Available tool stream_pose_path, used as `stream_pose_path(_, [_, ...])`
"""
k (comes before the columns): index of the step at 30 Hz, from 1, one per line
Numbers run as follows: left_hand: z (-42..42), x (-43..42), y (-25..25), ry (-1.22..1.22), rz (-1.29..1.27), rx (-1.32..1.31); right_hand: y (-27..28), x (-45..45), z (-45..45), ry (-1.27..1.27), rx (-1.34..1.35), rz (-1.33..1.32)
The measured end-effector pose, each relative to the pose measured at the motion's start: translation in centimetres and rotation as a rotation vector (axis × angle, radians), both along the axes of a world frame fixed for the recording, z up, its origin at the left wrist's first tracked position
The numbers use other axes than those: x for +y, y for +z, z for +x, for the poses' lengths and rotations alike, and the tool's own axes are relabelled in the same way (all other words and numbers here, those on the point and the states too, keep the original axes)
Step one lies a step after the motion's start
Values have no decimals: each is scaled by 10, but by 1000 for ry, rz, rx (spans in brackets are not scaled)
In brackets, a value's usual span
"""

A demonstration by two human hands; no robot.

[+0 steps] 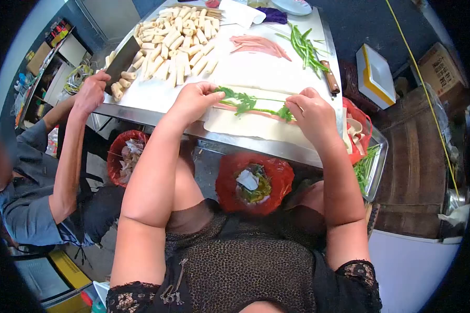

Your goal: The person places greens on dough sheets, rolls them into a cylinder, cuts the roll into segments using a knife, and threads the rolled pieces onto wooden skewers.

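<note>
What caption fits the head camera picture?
Left hand and right hand hold leafy greens over a pale sheet, near piled rolls.

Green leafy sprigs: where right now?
Head view, upper middle: the green leafy sprigs are held between the person's left hand and right hand, over a pale flat sheet at the near edge of the white-topped table.

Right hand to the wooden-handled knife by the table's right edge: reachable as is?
Probably yes. The wooden-handled knife lies just beyond the right hand, with nothing seen covering its handle. That hand is busy at the leafy greens, so it would likely need to let go first.
</note>
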State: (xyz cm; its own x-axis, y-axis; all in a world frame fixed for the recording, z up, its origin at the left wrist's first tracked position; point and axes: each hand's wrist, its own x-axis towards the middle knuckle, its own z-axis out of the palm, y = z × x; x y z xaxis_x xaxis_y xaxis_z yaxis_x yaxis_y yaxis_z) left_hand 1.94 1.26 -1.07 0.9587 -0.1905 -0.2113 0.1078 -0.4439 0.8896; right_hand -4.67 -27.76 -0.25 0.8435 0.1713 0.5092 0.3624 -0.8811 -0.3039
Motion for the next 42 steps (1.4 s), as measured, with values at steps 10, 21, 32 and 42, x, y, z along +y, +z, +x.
stream_pose_path(10, [-1, -15, -9, -93, 266, -798, 0, -2, 4, -21, 96, 7])
stream_pose_path(21, [-43, -86, -32, -622, 780, -821, 3, -77, -18, 8, 256, 188])
stream_pose_path(32, [-43, -85, -32, -619, 781, -823, -11, -89, -38, -60, 340, 214])
stream_pose_path(42, [-40, -85, -37, -605, 775, -841, -33, -81, -25, -262, 297, 43])
